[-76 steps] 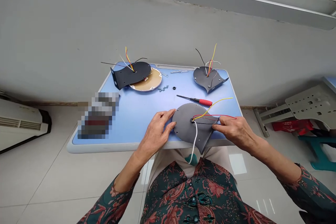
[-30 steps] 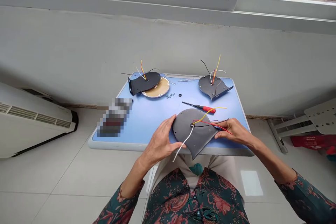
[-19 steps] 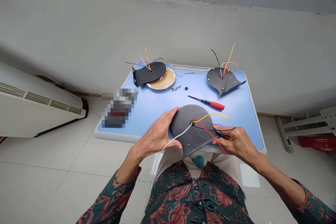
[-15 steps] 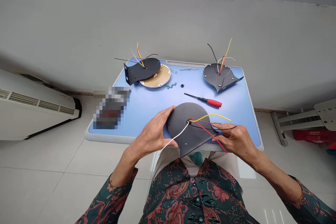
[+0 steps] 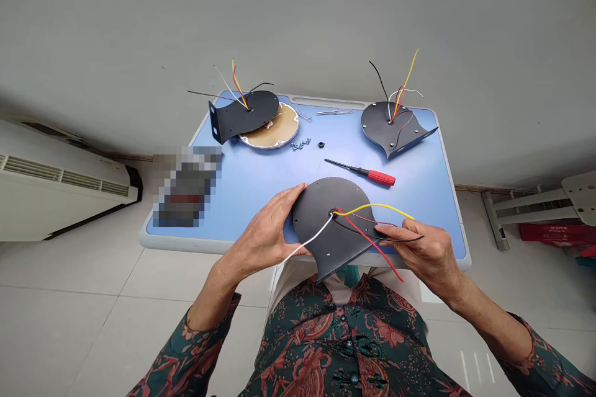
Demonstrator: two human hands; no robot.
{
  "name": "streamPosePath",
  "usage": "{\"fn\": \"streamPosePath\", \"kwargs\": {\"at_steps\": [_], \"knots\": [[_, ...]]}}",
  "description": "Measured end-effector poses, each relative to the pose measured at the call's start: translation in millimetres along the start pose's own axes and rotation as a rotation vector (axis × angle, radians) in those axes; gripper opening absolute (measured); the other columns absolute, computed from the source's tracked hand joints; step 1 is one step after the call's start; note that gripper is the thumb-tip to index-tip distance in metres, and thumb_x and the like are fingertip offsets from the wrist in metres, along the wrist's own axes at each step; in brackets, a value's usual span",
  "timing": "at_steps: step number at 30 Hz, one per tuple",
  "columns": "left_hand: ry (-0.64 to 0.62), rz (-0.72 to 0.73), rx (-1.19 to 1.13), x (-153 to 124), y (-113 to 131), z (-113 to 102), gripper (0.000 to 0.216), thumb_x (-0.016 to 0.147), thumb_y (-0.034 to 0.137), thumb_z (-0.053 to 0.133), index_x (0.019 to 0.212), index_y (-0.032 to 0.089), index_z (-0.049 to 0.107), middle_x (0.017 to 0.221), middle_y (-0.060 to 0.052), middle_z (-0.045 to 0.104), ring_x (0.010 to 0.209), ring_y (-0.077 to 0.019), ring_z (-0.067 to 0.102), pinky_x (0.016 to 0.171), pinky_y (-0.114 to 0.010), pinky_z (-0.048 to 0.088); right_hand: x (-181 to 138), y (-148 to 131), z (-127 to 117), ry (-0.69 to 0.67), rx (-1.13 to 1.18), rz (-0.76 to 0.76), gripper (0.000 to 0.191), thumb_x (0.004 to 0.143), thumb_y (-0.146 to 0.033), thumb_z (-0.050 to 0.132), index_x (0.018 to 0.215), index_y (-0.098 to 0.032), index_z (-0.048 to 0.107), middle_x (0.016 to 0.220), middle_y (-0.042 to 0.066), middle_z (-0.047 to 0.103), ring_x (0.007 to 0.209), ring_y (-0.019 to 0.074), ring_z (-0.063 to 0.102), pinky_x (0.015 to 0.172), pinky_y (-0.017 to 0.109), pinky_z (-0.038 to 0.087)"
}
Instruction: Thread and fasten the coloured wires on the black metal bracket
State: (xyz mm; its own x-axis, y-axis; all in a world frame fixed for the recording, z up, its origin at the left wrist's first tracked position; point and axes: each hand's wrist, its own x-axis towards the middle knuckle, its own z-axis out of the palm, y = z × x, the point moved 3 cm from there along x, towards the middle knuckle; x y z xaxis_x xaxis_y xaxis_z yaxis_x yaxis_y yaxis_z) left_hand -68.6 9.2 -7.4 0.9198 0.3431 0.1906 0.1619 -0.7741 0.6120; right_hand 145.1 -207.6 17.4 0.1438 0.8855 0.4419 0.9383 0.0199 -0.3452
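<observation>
A dark grey metal bracket (image 5: 311,205) with a rounded end and a bent flange is tilted over the table's front edge. My left hand (image 5: 267,229) grips its left side, thumb below and fingers along the rim. My right hand (image 5: 423,248) is closed at the bracket's right corner, its fingertips by the wires; the thumb is mostly hidden. From the centre hole come a white wire (image 5: 307,240), a yellow wire (image 5: 372,206), a red wire (image 5: 372,242), a black wire (image 5: 400,239) and a thin dark red wire.
On the blue table (image 5: 251,198) lie a red-handled screwdriver (image 5: 382,177), small screws (image 5: 300,144) and a black grommet (image 5: 321,145). A wired bracket (image 5: 256,108) leans on a round disc (image 5: 284,127) at back left; another bracket (image 5: 379,121) lies at back right. A blurred-out item (image 5: 189,189) is left.
My right hand's fingers have shifted slightly and drawn closer together near the bracket's corner. The left hand keeps its grip. The whole view has tilted slightly.
</observation>
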Motion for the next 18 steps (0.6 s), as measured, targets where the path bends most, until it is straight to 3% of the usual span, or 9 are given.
{"fn": "streamPosePath", "kwargs": {"at_steps": [7,18], "knots": [[-0.002,0.045,-0.020,1.2,-1.4,-0.7,0.101,0.084,0.073,0.062,0.163,0.026,0.019,0.159,-0.017,0.043,0.145,-0.0383,0.044,0.121,-0.057,0.038,7.2,-6.7,-3.8,-0.002,0.047,-0.036,0.026,0.100,-0.020,0.058,0.090,-0.016,0.081,0.059,-0.005,0.035,0.051,0.0069,0.033,0.050,0.020,0.033],[0.012,0.090,-0.050,6.6,4.9,-4.9,0.105,0.081,0.072,0.065,0.162,0.022,0.021,0.157,-0.020,0.044,0.144,-0.0373,0.045,0.120,-0.055,0.041,16.0,-7.7,-7.8,-0.003,0.159,-0.056,0.030,0.099,-0.011,0.052,0.096,-0.015,0.082,0.058,-0.006,0.034,0.043,0.0065,0.039,0.040,0.020,0.036]]}}
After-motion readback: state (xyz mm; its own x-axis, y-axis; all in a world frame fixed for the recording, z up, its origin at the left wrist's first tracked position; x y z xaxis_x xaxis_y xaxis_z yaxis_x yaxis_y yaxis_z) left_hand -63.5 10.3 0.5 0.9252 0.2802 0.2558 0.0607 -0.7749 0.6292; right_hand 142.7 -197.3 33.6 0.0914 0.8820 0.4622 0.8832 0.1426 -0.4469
